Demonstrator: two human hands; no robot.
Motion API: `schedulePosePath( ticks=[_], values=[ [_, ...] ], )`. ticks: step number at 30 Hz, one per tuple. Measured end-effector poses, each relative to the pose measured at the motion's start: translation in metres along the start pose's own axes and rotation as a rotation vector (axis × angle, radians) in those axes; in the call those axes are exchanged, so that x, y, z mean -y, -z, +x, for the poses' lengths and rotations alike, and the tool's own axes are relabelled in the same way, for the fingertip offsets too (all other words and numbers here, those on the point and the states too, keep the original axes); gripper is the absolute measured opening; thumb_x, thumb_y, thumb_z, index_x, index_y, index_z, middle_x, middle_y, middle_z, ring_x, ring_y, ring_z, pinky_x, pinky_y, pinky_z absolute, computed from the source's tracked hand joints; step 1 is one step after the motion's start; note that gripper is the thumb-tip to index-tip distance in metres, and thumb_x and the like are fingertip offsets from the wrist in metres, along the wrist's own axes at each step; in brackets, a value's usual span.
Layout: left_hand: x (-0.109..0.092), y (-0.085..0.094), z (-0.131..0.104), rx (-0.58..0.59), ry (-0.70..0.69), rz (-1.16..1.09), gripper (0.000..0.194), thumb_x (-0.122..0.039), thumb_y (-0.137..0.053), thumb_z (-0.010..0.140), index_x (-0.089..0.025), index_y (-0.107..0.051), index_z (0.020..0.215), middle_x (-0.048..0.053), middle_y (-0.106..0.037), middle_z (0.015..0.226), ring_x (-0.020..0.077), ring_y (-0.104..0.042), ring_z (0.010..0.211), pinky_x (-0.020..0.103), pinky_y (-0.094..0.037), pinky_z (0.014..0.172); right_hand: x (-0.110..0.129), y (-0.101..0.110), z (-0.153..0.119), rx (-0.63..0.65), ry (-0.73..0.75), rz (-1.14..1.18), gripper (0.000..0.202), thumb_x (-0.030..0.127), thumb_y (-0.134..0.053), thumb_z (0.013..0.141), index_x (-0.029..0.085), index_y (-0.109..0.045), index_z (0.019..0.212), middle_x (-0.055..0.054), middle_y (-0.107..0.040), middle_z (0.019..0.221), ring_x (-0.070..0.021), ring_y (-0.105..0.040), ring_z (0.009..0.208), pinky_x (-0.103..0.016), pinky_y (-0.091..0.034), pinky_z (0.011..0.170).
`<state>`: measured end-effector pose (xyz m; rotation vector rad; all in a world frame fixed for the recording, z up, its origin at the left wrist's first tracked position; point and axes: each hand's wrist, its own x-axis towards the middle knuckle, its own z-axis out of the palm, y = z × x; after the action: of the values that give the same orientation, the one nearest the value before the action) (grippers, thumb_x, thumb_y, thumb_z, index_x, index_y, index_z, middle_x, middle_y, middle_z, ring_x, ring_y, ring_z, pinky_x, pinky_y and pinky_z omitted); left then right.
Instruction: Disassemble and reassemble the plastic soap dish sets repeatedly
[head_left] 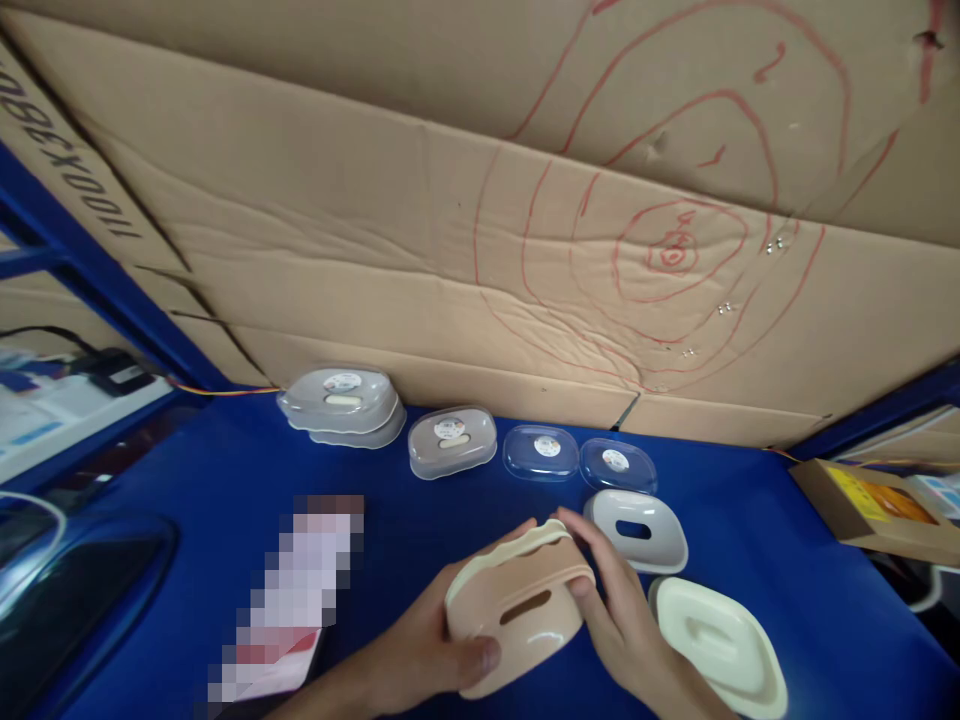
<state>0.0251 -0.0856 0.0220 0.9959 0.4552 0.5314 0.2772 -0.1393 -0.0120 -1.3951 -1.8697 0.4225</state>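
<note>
My left hand [439, 635] grips a peach plastic soap dish [517, 630] from the left, its thumb lying on the slotted face. At the dish's right end, my right hand [611, 600] has its fingers closed round the edge. A cream wavy-edged part [510, 545] sits against the far side of the dish, and both hands hold the pieces tilted above the blue table. Just beyond my right hand lies a grey slotted dish part [656, 545]. A pale green dish part [724, 640] rests right of my right wrist.
Along the cardboard wall [337, 220] stand stacked lidded soap dishes [352, 425], a single lidded dish [442, 455] and two clear lids [540, 465] [615, 472]. A pixelated object [292, 580] lies at left on the blue table [202, 480]. A cardboard box [847, 510] is at right.
</note>
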Motion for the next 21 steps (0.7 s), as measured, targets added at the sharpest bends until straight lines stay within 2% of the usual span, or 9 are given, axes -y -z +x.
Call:
schedulePosePath(
  ticks=[5,8,11,13,15,18,21],
  values=[
    [0.008,0.000,0.000,-0.016,0.029,-0.007,0.096,-0.064,-0.088,0.072,-0.023,-0.057,0.153,0.017,-0.071,0.140,0.0399,-0.065,0.126,0.048,-0.049,0.108,0.005,0.004,0.007,0.041,0.072,0.076,0.041,0.033,-0.042,0.113,0.029,-0.051,0.153,-0.009,-0.068,0.141,-0.0221,-0.068,0.129,-0.032,-0.056,0.108],
    [0.020,0.001,-0.002,-0.128,0.019,-0.088,0.085,-0.059,-0.091,0.072,-0.022,-0.066,0.145,0.016,-0.073,0.138,0.0388,-0.068,0.122,0.045,-0.053,0.101,0.006,0.003,0.007,0.052,0.056,0.095,0.038,0.029,-0.043,0.112,0.029,-0.057,0.147,-0.009,-0.074,0.130,-0.0212,-0.073,0.119,-0.030,-0.060,0.100],
    [0.026,-0.001,-0.003,-0.250,0.060,-0.240,0.074,-0.045,-0.095,0.070,-0.023,-0.073,0.136,0.015,-0.071,0.141,0.0378,-0.067,0.125,0.042,-0.052,0.103,0.005,0.003,0.006,0.017,0.014,0.074,0.036,0.032,-0.045,0.111,0.028,-0.059,0.144,-0.008,-0.075,0.128,-0.0214,-0.074,0.115,-0.030,-0.061,0.097],
    [0.021,-0.003,-0.002,-0.286,0.100,-0.359,0.071,-0.036,-0.094,0.070,-0.022,-0.073,0.136,0.015,-0.072,0.141,0.0385,-0.066,0.129,0.043,-0.051,0.107,0.003,0.003,0.008,-0.011,0.003,0.049,0.038,0.035,-0.043,0.112,0.027,-0.058,0.146,-0.009,-0.075,0.131,-0.0223,-0.074,0.116,-0.031,-0.061,0.096],
    [0.012,-0.004,0.002,-0.332,0.124,-0.473,0.067,-0.037,-0.088,0.076,-0.019,-0.071,0.138,0.015,-0.075,0.135,0.0399,-0.066,0.130,0.046,-0.051,0.109,-0.002,0.004,0.013,-0.037,0.013,-0.016,0.041,0.037,-0.039,0.113,0.025,-0.055,0.149,-0.011,-0.073,0.136,-0.0242,-0.072,0.122,-0.035,-0.061,0.100],
    [-0.006,-0.003,0.011,-0.543,0.084,-0.568,0.056,-0.037,-0.074,0.087,-0.014,-0.070,0.138,0.015,-0.080,0.124,0.0386,-0.072,0.122,0.046,-0.055,0.106,-0.014,0.003,0.026,-0.050,0.024,-0.240,0.044,0.032,-0.040,0.112,0.023,-0.049,0.154,-0.012,-0.066,0.147,-0.0271,-0.063,0.136,-0.046,-0.053,0.112],
    [-0.016,0.000,0.018,-0.737,0.007,-0.569,0.046,-0.028,-0.066,0.093,-0.014,-0.070,0.136,0.013,-0.083,0.117,0.0345,-0.077,0.111,0.043,-0.062,0.096,-0.025,-0.003,0.037,-0.004,0.047,-0.512,0.050,0.022,-0.040,0.110,0.020,-0.041,0.160,-0.014,-0.055,0.158,-0.0302,-0.051,0.148,-0.056,-0.041,0.121]
  ],
)
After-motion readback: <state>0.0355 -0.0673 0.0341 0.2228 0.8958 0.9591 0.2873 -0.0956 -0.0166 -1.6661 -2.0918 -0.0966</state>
